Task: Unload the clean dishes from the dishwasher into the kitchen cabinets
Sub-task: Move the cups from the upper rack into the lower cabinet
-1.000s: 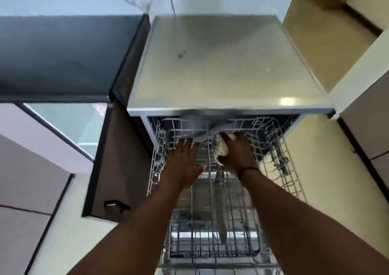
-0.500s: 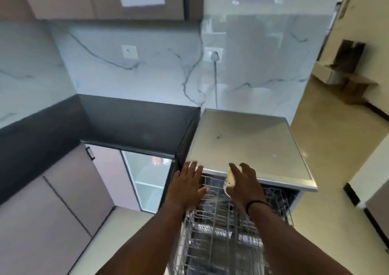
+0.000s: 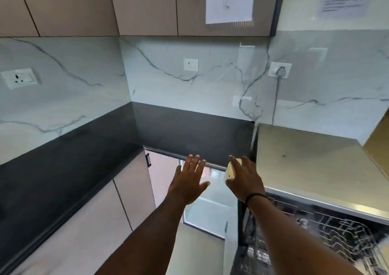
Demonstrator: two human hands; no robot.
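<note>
One small, cream-coloured rounded dish point(image 3: 231, 170), perhaps a cup or little bowl, sits in the right hand point(image 3: 245, 179), whose fingers curl over its top and far side so that only a pale edge shows toward the left. It hangs in the air just in front of the black stone countertop point(image 3: 189, 133), above the open lower cabinet with its pale shelf point(image 3: 208, 209). By its look it is glazed ceramic or hard plastic: light enough for one hand, stiff, probably slick, and breakable if ceramic, so a wrap around the body seems safer than a pinch on the rim. The left hand point(image 3: 187, 182) is flat, fingers spread, holding nothing, beside the dish but apart from it. Most of the dish is hidden behind the palm; its shape and any handle cannot be made out. The wire dishwasher rack point(image 3: 341, 236) at lower right is blurred and cut off, its contents unreadable.
</note>
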